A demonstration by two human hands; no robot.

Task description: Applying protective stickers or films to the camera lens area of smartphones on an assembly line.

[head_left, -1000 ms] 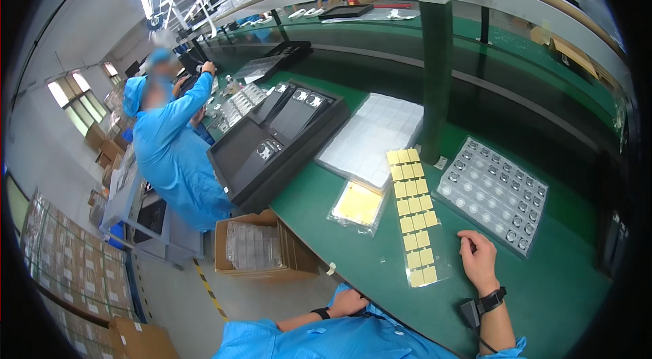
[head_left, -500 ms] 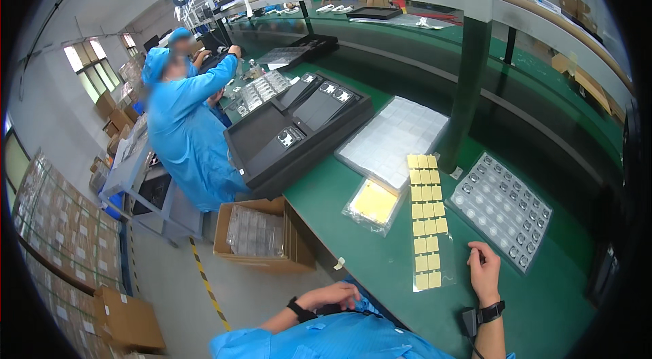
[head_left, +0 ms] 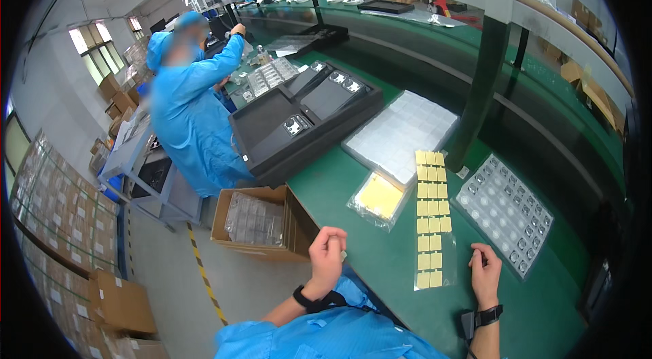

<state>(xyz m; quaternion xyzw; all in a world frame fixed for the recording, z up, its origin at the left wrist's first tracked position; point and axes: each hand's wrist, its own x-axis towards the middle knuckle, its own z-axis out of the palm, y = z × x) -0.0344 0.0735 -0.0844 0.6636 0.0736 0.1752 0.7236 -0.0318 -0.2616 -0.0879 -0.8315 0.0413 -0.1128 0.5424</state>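
Note:
My left hand (head_left: 327, 258) is raised at the table's front edge, its fingers curled together. Whatever they may hold is hidden; a small pale bit shows beside the fingertips. My right hand (head_left: 485, 269) rests on the green table (head_left: 394, 269) with its fingers bent inward, and I cannot make out anything in them. Between the hands lies a clear sheet with rows of yellow square stickers (head_left: 429, 226). Beyond my right hand sits a clear tray (head_left: 504, 213) with small round black-rimmed parts in many of its pockets.
A bag of yellow sheets (head_left: 380, 197) lies by a white compartment tray (head_left: 403, 129). Farther left is a black foam tray (head_left: 272, 162) with dark devices. A cardboard box (head_left: 299, 230) stands below the table edge. A co-worker in blue (head_left: 193, 124) works beyond; a post (head_left: 483, 80) rises behind.
My left hand has risen from my lap to the table's front edge, and its fingers have closed. My right hand has hardly moved. The view has shifted slightly.

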